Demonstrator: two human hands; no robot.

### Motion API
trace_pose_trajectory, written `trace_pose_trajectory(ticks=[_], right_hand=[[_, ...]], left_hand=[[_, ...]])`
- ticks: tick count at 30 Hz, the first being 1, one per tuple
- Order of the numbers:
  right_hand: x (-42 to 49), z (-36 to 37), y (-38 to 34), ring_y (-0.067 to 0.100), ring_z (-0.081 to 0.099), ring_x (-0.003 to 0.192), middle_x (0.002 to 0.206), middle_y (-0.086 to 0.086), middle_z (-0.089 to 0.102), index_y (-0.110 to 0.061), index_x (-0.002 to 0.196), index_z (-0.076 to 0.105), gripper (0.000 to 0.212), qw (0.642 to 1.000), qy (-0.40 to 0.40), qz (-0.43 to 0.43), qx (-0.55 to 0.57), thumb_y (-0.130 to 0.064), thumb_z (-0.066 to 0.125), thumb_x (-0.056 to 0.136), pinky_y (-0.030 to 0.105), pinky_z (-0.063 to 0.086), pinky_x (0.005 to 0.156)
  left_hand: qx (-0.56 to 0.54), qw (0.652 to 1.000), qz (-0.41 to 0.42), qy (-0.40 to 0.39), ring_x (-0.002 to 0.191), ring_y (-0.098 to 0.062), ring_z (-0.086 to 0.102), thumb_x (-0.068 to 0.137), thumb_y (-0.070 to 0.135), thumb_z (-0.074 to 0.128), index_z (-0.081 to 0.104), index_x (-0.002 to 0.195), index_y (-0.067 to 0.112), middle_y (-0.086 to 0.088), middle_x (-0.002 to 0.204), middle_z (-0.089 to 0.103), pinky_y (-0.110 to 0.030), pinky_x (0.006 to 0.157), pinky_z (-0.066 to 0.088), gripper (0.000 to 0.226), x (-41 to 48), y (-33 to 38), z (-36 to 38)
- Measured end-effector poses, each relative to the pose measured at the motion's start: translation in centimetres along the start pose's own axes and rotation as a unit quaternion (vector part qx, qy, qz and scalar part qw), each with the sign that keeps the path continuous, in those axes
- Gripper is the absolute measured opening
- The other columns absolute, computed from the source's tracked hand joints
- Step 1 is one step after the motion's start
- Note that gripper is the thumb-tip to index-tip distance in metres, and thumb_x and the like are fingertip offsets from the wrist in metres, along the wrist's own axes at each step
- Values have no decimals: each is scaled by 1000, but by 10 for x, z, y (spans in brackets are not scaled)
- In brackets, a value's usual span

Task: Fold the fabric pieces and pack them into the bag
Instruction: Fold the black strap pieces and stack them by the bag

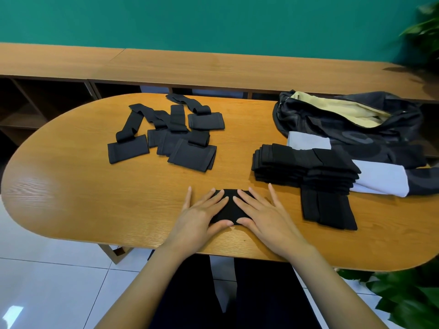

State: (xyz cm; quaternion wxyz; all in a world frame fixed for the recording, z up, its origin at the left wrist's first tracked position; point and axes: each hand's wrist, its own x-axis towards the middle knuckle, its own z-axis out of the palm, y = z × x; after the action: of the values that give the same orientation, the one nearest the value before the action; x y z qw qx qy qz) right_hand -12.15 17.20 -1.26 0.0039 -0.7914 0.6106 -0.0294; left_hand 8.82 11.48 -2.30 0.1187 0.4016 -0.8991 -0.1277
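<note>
A small folded black fabric piece (pixel 230 208) lies near the front edge of the oval wooden table (pixel 71 186). My left hand (pixel 202 214) and my right hand (pixel 259 214) both press flat on it with straight fingers, one on each side. Several unfolded black fabric pieces (pixel 166 136) with straps lie spread at the back left. A stack of folded black pieces (pixel 304 167) sits to the right, with more folded pieces (pixel 327 210) in front of it. The dark bag (pixel 351 129) lies open at the back right, its pale yellow lining showing.
Two light grey panels (pixel 380 176) of the bag lie next to the folded stack. A long wooden shelf (pixel 213 65) runs behind the table below a green wall. Potted plant leaves (pixel 403 298) sit at the lower right, by the table's edge.
</note>
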Motion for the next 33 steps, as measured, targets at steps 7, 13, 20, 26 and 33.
trace_pose_trajectory(ticks=[7, 13, 20, 26, 33], right_hand=[[-23, 1, 16, 15, 46, 134, 144, -4, 52, -26, 138, 54, 69, 999, 49, 7, -12, -68, 24, 92, 46, 6, 117], [-35, -2, 27, 14, 61, 119, 125, -5, 66, -22, 126, 65, 58, 993, 120, -1, 6, -56, 30, 95, 45, 18, 116], [-45, -3, 37, 9, 67, 106, 114, -6, 72, -19, 119, 69, 47, 978, 202, -22, 46, -49, 44, 93, 44, 20, 119], [-54, -11, 44, 7, 71, 89, 100, -2, 75, -14, 107, 75, 30, 950, 306, -35, 50, -30, 53, 92, 42, 32, 114], [-82, -39, 78, 13, 70, 99, 107, 5, 73, -7, 111, 73, 25, 914, 406, -18, -7, -17, 60, 92, 54, 39, 109]], left_hand=[[27, 999, 33, -21, 146, -1, 12, 86, 76, 19, 33, 150, 32, 13, 157, 28, -42, 118, -18, 78, 12, 19, 1], [-15, 998, 60, -13, 146, -3, 18, 85, 73, 31, 41, 145, 34, 12, 154, 33, -41, 119, -17, 73, 14, 29, 1], [-52, 990, 94, 96, 122, -5, 55, 94, 62, 33, 62, 128, 27, 10, 126, 65, -40, 120, 4, 57, 10, 30, 3], [-53, 976, 127, 170, 93, -1, 68, 97, 48, 44, 69, 118, 22, 9, 105, 74, -43, 117, 23, 41, 17, 51, -5], [-61, 940, 205, 264, 94, -6, 70, 96, 36, 54, 71, 114, 16, 5, 106, 74, -47, 118, 27, 32, 53, 100, -14]])
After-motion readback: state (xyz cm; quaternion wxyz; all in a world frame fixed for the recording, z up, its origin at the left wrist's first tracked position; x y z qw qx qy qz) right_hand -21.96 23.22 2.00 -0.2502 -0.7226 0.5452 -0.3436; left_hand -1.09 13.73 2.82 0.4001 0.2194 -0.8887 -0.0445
